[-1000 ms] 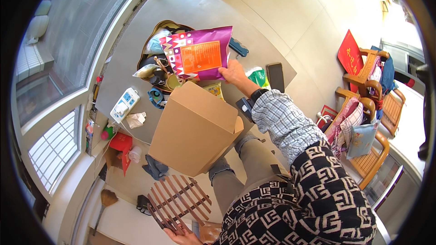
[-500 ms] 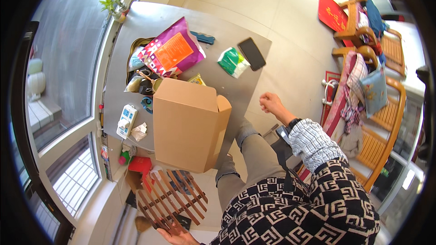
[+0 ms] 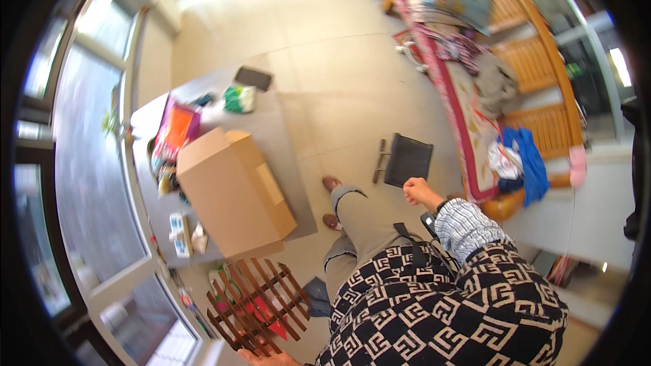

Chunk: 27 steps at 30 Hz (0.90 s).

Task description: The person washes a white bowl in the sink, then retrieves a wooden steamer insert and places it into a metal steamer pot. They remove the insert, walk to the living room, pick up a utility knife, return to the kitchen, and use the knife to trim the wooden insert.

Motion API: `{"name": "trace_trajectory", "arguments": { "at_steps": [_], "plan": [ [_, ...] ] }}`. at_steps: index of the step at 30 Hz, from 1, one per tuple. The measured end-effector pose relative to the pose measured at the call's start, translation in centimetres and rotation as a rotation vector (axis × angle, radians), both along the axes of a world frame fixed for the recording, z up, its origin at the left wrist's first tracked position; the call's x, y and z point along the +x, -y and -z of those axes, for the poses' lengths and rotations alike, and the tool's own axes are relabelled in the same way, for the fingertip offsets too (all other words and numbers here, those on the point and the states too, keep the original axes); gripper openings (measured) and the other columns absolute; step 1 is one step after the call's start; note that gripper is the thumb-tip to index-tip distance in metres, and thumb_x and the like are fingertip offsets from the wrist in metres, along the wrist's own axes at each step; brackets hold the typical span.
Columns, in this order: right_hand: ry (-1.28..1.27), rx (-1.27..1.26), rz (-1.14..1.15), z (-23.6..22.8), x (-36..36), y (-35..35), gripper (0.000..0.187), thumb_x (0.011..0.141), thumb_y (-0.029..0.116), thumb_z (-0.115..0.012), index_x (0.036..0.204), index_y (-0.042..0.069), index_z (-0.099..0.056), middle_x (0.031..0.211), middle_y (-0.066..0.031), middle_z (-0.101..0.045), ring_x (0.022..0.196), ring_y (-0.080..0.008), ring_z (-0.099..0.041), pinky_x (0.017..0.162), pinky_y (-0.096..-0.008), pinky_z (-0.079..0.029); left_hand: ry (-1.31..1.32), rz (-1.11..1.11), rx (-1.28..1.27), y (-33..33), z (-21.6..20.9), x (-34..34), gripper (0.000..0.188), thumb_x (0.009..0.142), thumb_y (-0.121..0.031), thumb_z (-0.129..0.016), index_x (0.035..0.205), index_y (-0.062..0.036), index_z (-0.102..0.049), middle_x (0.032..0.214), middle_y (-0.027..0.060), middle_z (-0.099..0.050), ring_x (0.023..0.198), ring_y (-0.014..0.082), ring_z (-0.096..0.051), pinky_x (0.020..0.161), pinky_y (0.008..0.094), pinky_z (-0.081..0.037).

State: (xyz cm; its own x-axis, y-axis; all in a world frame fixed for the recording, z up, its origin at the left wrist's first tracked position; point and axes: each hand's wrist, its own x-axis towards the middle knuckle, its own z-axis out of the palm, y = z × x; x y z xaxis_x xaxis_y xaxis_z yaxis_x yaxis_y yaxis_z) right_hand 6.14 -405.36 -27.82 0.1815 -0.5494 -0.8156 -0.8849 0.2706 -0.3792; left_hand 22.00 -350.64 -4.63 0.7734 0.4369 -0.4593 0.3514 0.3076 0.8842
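Observation:
My left hand (image 3: 270, 359), at the lower edge, is closed on the rim of a brown wooden slatted rack (image 3: 261, 293). The rack's dark slats run side by side with gaps between them, joined by cross strips; part of my grip is hidden beneath it. My right hand (image 3: 422, 194) hangs in front of my body with its fingers curled, and nothing shows in it. A large brown cardboard box (image 3: 227, 186) stands on the grey table (image 3: 288, 183), just beyond the rack.
On the table are a purple and orange bag (image 3: 180, 129), a green and white packet (image 3: 239, 99), a dark phone (image 3: 253, 78) and a white power strip (image 3: 180, 234). A black flat stool-like thing (image 3: 409, 160) is on the floor. A wooden bench (image 3: 539, 108) with cushions and clothes stands right.
My view has turned right, so the table and box appear farther left. The rack stays in my left hand. The black flat thing on the floor and the bench's near end have come into view.

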Motion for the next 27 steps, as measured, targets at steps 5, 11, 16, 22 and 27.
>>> {"name": "trace_trajectory", "arguments": {
  "at_steps": [5, 11, 16, 22, 27],
  "plan": [
    [0.149, -0.093, 0.15, -6.8, -7.9, -1.2, 0.012, 0.09, 0.014, -0.064, 0.098, 0.008, -0.07, 0.081, -0.0049, -0.071, 0.065, -0.0142, -0.069, 0.055, -0.0309, -0.058, -0.01, 0.21, 0.096, 4.1, -2.9, 1.2, 0.048, 0.108, -0.04, -0.055, 0.144, -0.0089, -0.053, 0.135, 0.0105, -0.065, 0.117, 0.0223, -0.062, 0.096, 0.0394, -0.049],
    [0.442, -0.023, 0.222, -9.8, -17.5, -6.6, 0.018, 0.094, 0.017, -0.064, 0.107, 0.004, -0.067, 0.087, -0.005, -0.071, 0.068, -0.013, -0.069, 0.056, -0.0296, -0.057, 0.085, 0.494, 0.131, 10.1, -5.7, -3.2, 0.044, 0.108, -0.04, -0.056, 0.142, -0.0122, -0.055, 0.129, 0.0061, -0.069, 0.111, 0.0166, -0.064, 0.088, 0.0342, -0.05],
    [0.514, -0.047, 0.408, -12.1, -37.0, -13.4, 0.017, 0.095, 0.016, -0.066, 0.107, 0.004, -0.068, 0.086, -0.0052, -0.071, 0.068, -0.0129, -0.069, 0.055, -0.0293, -0.057, 0.101, 0.73, 0.093, 14.2, -5.7, -12.0, 0.041, 0.107, -0.041, -0.057, 0.14, -0.015, -0.056, 0.124, 0.0024, -0.072, 0.107, 0.0118, -0.066, 0.082, 0.0299, -0.05],
    [0.257, -0.244, 0.96, -17.8, -63.0, -22.4, 0.008, 0.092, 0.011, -0.067, 0.098, 0.006, -0.068, 0.079, -0.0037, -0.068, 0.065, -0.0113, -0.065, 0.054, -0.0273, -0.054, 0.117, 1.046, -0.007, 19.9, -5.1, -24.3, 0.032, 0.108, -0.033, -0.058, 0.135, -0.0175, -0.056, 0.12, 0.0037, -0.074, 0.107, 0.0139, -0.072, 0.072, 0.0227, -0.047],
    [0.241, -0.299, 1.167, -20.8, -71.8, -21.5, 0.006, 0.092, 0.01, -0.066, 0.097, 0.006, -0.067, 0.081, -0.0036, -0.069, 0.065, -0.0109, -0.065, 0.054, -0.0268, -0.054, 0.109, 1.194, -0.052, 24.9, -7.1, -32.4, 0.032, 0.107, -0.034, -0.058, 0.135, -0.0173, -0.055, 0.122, 0.0039, -0.074, 0.114, 0.0154, -0.071, 0.075, 0.0231, -0.046]
  ]
}}
